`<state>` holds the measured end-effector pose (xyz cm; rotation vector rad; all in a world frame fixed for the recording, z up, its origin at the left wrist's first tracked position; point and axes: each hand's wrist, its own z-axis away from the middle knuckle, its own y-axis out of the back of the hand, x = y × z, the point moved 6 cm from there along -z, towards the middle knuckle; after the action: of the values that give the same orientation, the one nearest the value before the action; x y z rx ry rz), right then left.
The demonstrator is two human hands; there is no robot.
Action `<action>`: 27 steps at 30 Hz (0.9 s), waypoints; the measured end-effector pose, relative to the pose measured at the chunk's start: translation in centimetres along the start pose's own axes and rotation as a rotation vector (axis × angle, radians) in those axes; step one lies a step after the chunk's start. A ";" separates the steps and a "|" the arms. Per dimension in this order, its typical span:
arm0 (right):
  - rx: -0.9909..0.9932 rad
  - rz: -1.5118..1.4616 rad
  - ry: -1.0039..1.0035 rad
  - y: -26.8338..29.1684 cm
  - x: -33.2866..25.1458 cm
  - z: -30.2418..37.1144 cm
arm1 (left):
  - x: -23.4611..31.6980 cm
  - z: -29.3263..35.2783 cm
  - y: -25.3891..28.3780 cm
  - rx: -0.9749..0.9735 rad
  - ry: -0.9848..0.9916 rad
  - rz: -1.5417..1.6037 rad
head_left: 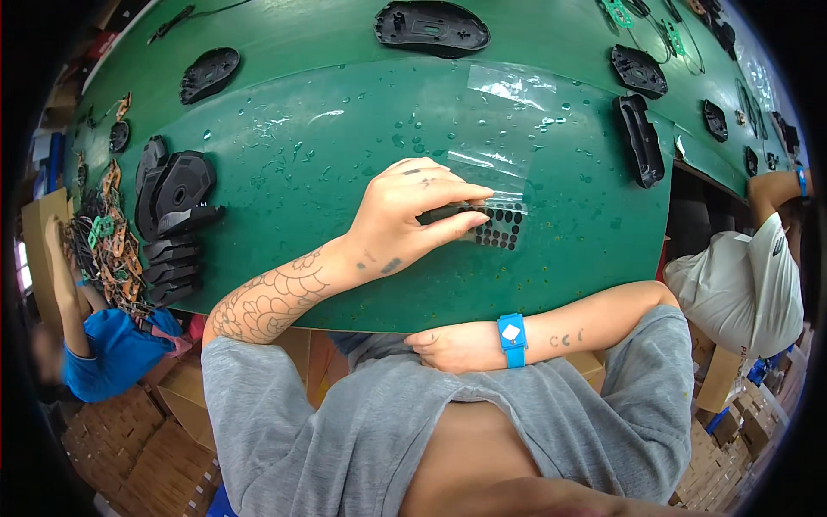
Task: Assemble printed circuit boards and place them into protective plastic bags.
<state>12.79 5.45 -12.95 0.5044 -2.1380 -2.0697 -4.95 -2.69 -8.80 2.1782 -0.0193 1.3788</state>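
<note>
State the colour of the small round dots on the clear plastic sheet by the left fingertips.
Black; the small round dots show best in the head view.

Dotted sheet [505,229] partly behind left hand [412,205], green board [617,13] cropped (top edge)

Electronics workshop: mouse shells [209,76], circuit boards [101,229]

Reference: adhesive-dot sheet [506,233], over the worktable [568,276]. Left of the sheet: left hand [422,211], touching it; farther left, stacked mouse shells [177,189], then circuit-board pile [108,237]. Behind: plastic film strip [512,84], then mouse base shell [431,28]. Right: mouse housing part [638,142]. In front: right hand [452,347].
</note>
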 end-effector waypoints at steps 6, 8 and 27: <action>0.011 0.004 0.005 0.3 0.1 0.0 | -0.4 0.1 0.1 -0.003 0.008 0.034; 0.011 0.012 0.005 0.3 0.1 0.0 | -0.4 0.1 0.1 -0.001 0.007 0.037; 0.003 0.036 -0.004 0.1 -0.2 0.0 | -0.6 0.2 0.6 0.055 0.111 0.141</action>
<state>13.00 5.55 -12.87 0.4600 -2.1360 -2.0510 -5.19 -3.49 -9.06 2.1767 -0.0960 1.5947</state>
